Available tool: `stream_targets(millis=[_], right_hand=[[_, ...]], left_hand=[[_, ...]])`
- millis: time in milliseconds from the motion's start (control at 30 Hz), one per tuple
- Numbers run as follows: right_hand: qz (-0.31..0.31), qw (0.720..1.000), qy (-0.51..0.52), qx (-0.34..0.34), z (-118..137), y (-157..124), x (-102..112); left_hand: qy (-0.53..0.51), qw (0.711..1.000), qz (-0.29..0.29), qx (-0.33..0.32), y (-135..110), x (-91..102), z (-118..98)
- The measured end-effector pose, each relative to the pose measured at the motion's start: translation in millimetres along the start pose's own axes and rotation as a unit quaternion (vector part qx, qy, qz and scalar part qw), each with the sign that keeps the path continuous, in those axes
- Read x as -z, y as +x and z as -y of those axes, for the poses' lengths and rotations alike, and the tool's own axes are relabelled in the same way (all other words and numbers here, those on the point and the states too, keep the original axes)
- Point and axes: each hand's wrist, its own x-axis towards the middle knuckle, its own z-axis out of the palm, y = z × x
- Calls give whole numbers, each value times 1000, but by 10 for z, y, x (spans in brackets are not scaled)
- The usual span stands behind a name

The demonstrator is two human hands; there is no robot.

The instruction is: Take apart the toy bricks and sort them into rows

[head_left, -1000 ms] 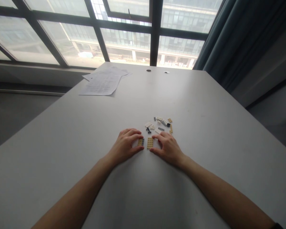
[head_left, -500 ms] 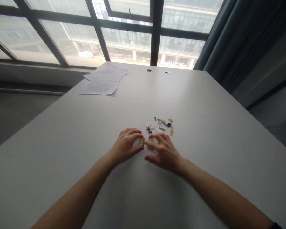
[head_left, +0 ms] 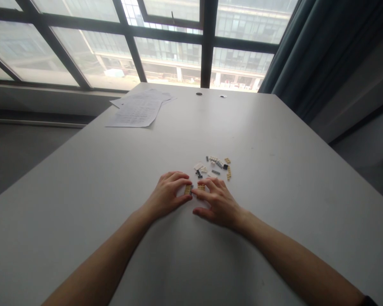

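My left hand point(head_left: 170, 192) rests on the white table, its thumb and fingers closed round a small tan building-brick plate point(head_left: 188, 189) with a grey piece point(head_left: 192, 187) along its right side. Just to the right lies a second tan plate point(head_left: 201, 187), studs up, partly covered by my right hand point(head_left: 217, 199). The right hand's fingers are spread apart, with the thumb well away from them. Its index fingertip touches or hovers at the grey piece; which of the two I cannot tell.
Beyond my hands lie loose bricks: white plates point(head_left: 198, 166), a small black piece point(head_left: 199, 174), a dark square point(head_left: 225, 167), a grey bar point(head_left: 215, 172) and tan pieces point(head_left: 229, 172). Printed papers point(head_left: 137, 112) lie at the table's far left, near the window.
My right index finger has shifted slightly left over the grey piece, covering more of it. The left hand stays around the tan plate. The whole view has drifted slightly.
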Motion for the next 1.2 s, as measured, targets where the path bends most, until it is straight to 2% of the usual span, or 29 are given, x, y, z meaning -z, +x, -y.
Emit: stream_targets(millis=[400, 500, 667, 933, 1067, 1200], right_hand=[[-25, 999, 24, -6, -11, -17, -9], [-55, 997, 37, -34, -23, -26, -8], [-144, 986, 53, -73, -117, -35, 37], [-257, 950, 58, -170, -353, -11, 181], [-280, 935, 53, -212, -518, -12, 197], [-266, 929, 39, -252, -661, -23, 182]], left_hand=[[1, 1000, 2, -2, 0, 5, -1], [2, 1000, 3, 2, 3, 7, 1], [7, 1000, 6, 1, 2, 0, 16], [8, 1000, 13, 9, -3, -13, 48], [4, 1000, 17, 9, -2, -9, 56], [4, 1000, 20, 10, 3, -7, 70]])
